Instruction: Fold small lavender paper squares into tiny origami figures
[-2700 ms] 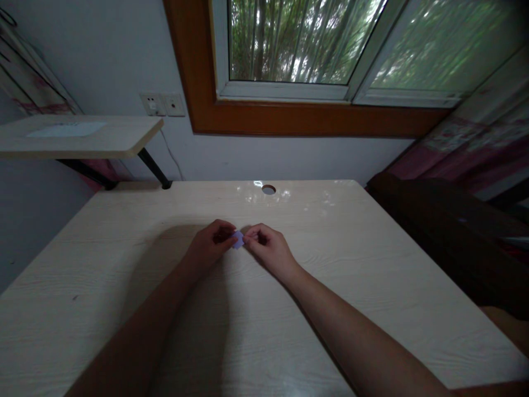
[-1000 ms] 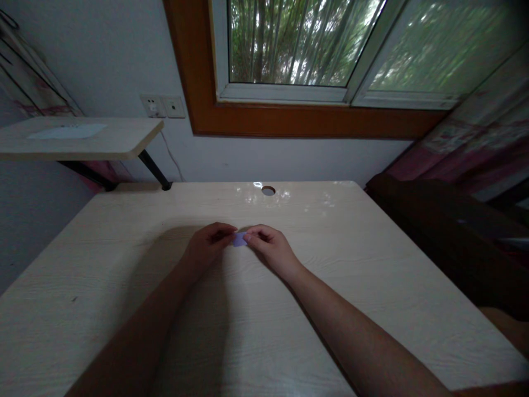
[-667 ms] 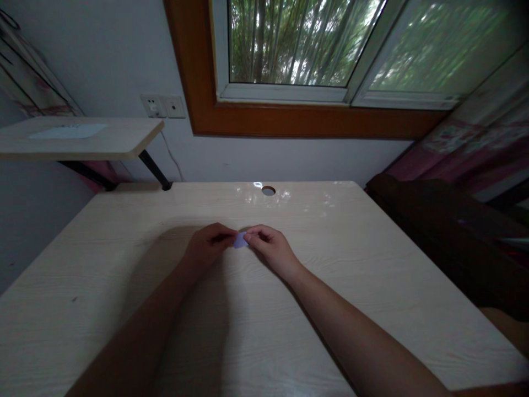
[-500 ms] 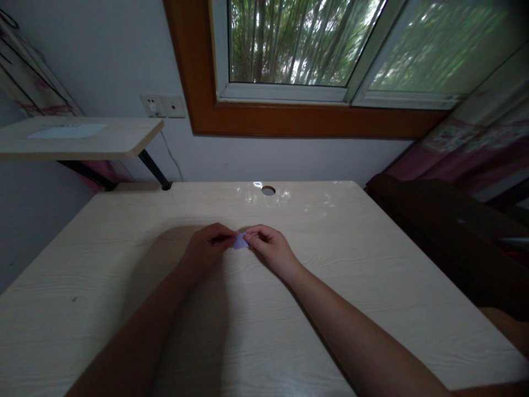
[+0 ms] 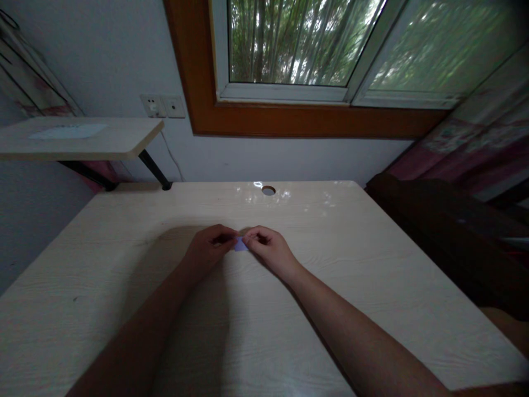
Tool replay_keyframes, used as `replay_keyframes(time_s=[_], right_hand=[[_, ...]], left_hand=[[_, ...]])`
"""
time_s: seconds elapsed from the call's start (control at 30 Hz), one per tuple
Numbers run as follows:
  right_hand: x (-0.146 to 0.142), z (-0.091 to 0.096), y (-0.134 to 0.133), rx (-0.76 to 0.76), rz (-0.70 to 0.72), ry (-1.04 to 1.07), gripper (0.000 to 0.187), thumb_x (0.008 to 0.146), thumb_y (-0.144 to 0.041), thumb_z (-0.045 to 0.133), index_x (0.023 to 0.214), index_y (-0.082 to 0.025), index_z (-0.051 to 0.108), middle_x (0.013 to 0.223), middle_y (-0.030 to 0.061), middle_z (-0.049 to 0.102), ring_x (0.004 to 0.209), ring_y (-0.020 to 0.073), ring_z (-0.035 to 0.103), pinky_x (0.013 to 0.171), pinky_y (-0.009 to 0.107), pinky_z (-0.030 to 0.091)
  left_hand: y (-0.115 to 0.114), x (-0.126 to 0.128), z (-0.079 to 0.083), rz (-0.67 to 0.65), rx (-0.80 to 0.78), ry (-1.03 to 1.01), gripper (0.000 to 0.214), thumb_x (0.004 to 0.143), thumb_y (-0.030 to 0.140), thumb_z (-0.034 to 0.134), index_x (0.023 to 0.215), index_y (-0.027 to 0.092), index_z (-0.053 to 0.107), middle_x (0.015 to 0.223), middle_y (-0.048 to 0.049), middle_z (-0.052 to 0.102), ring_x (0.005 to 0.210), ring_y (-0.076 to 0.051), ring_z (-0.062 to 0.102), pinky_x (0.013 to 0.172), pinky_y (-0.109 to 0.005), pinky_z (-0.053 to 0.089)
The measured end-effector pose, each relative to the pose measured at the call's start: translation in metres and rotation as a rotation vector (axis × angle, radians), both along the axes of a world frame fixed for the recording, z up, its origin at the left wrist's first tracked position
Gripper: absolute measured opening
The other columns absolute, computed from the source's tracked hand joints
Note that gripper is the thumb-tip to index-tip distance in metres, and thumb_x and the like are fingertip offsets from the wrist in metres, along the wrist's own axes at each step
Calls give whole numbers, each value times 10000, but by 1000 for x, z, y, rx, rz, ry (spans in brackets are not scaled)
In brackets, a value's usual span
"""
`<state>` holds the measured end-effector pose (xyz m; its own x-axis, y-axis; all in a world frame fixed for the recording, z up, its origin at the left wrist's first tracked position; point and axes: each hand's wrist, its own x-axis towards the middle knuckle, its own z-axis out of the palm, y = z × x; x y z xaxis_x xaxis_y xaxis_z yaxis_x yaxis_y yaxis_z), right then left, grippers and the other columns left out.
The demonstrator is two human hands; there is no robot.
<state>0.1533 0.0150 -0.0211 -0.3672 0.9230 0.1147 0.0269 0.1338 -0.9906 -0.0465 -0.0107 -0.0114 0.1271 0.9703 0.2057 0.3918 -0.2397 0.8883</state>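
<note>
A small piece of purple paper (image 5: 241,245) is stretched between my two hands, just above or on the pale wooden desk (image 5: 351,253). My left hand (image 5: 210,243) pinches its left side between thumb and fingers. On the opposite side, my right hand (image 5: 268,242) grips it the same way, with the thumb in front. The paper's lower part shows below the fingertips; its upper edge is partly covered by them. Whether it is folded I cannot tell.
A raised shelf (image 5: 140,144) on black legs stands at the desk's back left, with a white sheet (image 5: 68,131) on it. Near the back edge is a round cable hole (image 5: 268,190). Behind are a wall socket (image 5: 152,106) and a window (image 5: 289,44); dark furniture (image 5: 430,231) stands at right.
Both hands stay in nearly the same place. The purple paper's visible part has shifted slightly down, and its upper part is now more covered by the fingertips.
</note>
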Motion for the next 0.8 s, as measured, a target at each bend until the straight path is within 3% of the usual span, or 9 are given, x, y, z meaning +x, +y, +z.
replay_keyframes(time_s=[0.2, 0.47, 0.8], right_hand=[[1, 1, 0, 19, -12, -14, 181, 818, -366, 680, 862, -193, 711, 811, 21, 699, 725, 143, 607, 695, 279, 450], [0, 4, -1, -8, -30, 8, 175, 803, -361, 694, 848, -193, 718, 788, 17, 698, 714, 142, 604, 690, 276, 451], [0, 3, -1, -13, -14, 9, 177, 809, -363, 687, 849, -192, 713, 810, 22, 704, 734, 148, 615, 708, 283, 461]], left_hand=[[0, 1, -2, 5, -58, -93, 314, 804, 324, 704, 1093, 205, 669, 895, -44, 740, 824, -181, 701, 780, -302, 549], [0, 0, 5, 12, 1, -3, 151, 809, 321, 689, 892, 201, 725, 869, -44, 739, 802, -184, 683, 749, -290, 535], [0, 1, 5, 12, -29, -3, 178, 800, 333, 692, 914, 199, 720, 859, -37, 743, 781, -179, 683, 745, -286, 538]])
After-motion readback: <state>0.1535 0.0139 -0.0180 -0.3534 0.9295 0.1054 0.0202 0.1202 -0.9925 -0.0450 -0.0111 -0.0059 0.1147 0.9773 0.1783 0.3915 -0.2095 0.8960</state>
